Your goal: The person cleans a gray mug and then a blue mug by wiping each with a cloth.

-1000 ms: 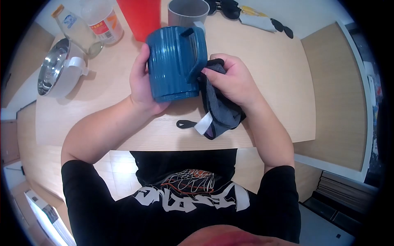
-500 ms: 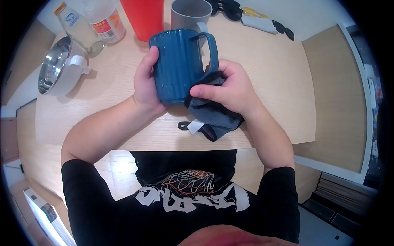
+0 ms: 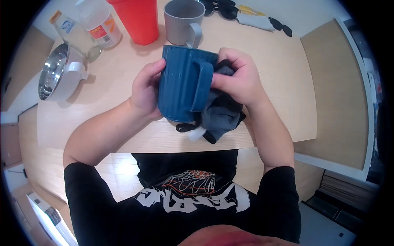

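A blue ribbed mug (image 3: 177, 84) is held up over the table, tilted a little, its handle turned toward me and to the right. My left hand (image 3: 146, 88) is closed around the mug's left side, thumb near the rim and the other fingers hidden behind it. My right hand (image 3: 240, 78) grips a dark grey cloth (image 3: 221, 112) with a black edge, a loop and a white tag. The cloth is bunched against the mug's right side beside the handle, and its lower part hangs down. The right fingertips are partly hidden in the cloth.
Beyond the mug stand a grey mug (image 3: 180, 26) and a red cup (image 3: 139, 20). At the left are a steel-lined white bowl (image 3: 65, 78), a glass bottle (image 3: 76, 35) and a plastic bottle (image 3: 100, 26). Sunglasses (image 3: 225, 10) lie at the back. A wooden panel (image 3: 336, 94) borders the right.
The blue mug has turned so its handle faces more toward me, and it sits slightly lower and to the right. My right hand and the cloth have shifted to the mug's right side.
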A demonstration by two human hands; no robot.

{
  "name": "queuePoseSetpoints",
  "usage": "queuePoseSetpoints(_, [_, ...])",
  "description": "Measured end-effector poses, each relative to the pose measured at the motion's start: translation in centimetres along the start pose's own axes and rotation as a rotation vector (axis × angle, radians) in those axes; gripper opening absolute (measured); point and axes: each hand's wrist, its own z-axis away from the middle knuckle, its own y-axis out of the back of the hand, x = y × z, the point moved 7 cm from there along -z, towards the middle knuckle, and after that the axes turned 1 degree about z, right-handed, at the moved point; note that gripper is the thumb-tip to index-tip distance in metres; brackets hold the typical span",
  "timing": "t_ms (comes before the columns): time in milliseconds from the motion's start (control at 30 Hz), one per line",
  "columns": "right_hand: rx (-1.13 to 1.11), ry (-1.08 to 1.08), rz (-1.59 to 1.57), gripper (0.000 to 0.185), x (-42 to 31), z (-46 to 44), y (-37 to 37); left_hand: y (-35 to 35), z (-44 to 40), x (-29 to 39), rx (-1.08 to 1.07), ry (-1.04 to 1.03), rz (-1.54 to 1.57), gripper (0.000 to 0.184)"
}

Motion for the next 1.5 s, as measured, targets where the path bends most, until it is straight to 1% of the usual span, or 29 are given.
queuePoseSetpoints(100, [0.159,0.033,-0.099,0.032,-0.8,0.2,0.7,-0.1,0.2,-0.5,0.048,0.069,-0.041,0.072])
queuePoseSetpoints(133, [0.188,0.067,-0.052,0.031,-0.9,0.3,0.7,-0.1,0.2,-0.5,0.052,0.072,-0.046,0.073])
queuePoseSetpoints(233, [0.197,-0.018,-0.133,0.033,-0.7,0.5,0.2,0.1,0.1,-0.4,0.046,0.070,-0.062,0.074])
queuePoseSetpoints(300, [0.192,-0.107,-0.143,0.039,-0.1,0.5,-0.2,0.3,-0.1,-0.3,0.016,0.057,-0.071,0.076])
queuePoseSetpoints(333, [0.190,-0.151,-0.148,0.042,0.2,0.5,-0.5,0.5,-0.3,-0.4,0.029,0.044,0.013,0.078])
queuePoseSetpoints(400, [0.107,-0.179,-0.028,0.036,0.3,0.5,-1.3,0.7,-0.7,-0.7,0.054,0.018,0.181,0.081])
queuePoseSetpoints(433, [0.065,-0.193,0.033,0.035,0.4,0.6,-1.8,0.0,-0.5,-0.6,-0.041,0.056,0.260,0.084])
queuePoseSetpoints(500, [-0.015,-0.210,0.072,0.044,0.2,0.9,-2.7,0.9,-1.1,-0.5,0.010,-0.006,0.138,0.098])
queuePoseSetpoints(600, [-0.057,-0.190,0.060,0.041,-0.3,1.1,-3.1,0.3,-1.2,0.0,-0.137,-0.021,0.213,0.098])
queuePoseSetpoints(700, [-0.102,-0.169,0.002,0.038,-0.8,1.0,-3.6,-0.3,-1.0,0.5,-0.142,-0.068,0.248,0.085])
queuePoseSetpoints(767, [-0.096,-0.148,0.011,0.036,-1.0,0.9,-3.5,0.1,-1.1,0.2,-0.030,-0.023,0.161,0.094])
queuePoseSetpoints(800, [-0.050,-0.146,0.046,0.035,-0.9,0.9,-3.0,0.4,-1.1,0.1,0.026,-0.002,0.117,0.098])
queuePoseSetpoints(867, [0.042,-0.145,0.114,0.034,-0.7,0.8,-1.8,0.6,-0.9,-0.5,-0.037,0.005,0.138,0.085])
queuePoseSetpoints(900, [0.121,-0.096,0.119,0.033,-0.4,0.6,-1.1,0.6,-0.8,-0.7,-0.069,0.008,0.148,0.079])
queuePoseSetpoints(967, [0.231,-0.096,0.031,0.045,-0.5,0.5,0.2,0.4,-0.6,-1.1,-0.099,0.041,0.126,0.073])
queuePoseSetpoints(1000, [0.245,-0.081,0.011,0.043,-0.4,0.5,0.5,0.3,-0.5,-1.2,-0.117,0.035,0.107,0.073])
queuePoseSetpoints(1100, [0.245,-0.071,-0.006,0.043,-0.3,0.6,0.6,0.4,-0.5,-1.2,-0.130,0.034,0.088,0.073])
queuePoseSetpoints(1200, [0.129,-0.178,0.027,0.031,-0.6,0.7,-1.0,-0.3,-0.5,-0.7,-0.095,0.023,0.133,0.074])
queuePoseSetpoints(1233, [0.046,-0.169,-0.004,0.030,-0.5,0.8,-1.6,-0.5,-0.5,-0.5,-0.079,0.017,0.156,0.074])
queuePoseSetpoints(1267, [-0.002,-0.126,0.007,0.030,-1.1,0.9,-2.4,0.4,-0.9,-0.1,-0.041,-0.015,0.082,0.093])
queuePoseSetpoints(1300, [-0.052,-0.083,0.018,0.031,-1.6,1.2,-3.4,0.3,-0.9,0.4,-0.073,-0.038,0.083,0.091])
queuePoseSetpoints(1367, [-0.076,-0.099,-0.007,0.035,-1.9,1.4,-3.9,0.6,-0.9,0.5,-0.085,-0.073,0.097,0.088])
queuePoseSetpoints(1433, [-0.080,-0.098,0.031,0.035,-2.5,1.5,-3.7,0.9,-0.9,0.4,-0.007,-0.058,0.086,0.087])
queuePoseSetpoints(1500, [0.010,-0.008,0.133,0.035,-2.7,1.5,-2.8,0.7,-1.0,0.1,0.044,-0.043,0.046,0.085])
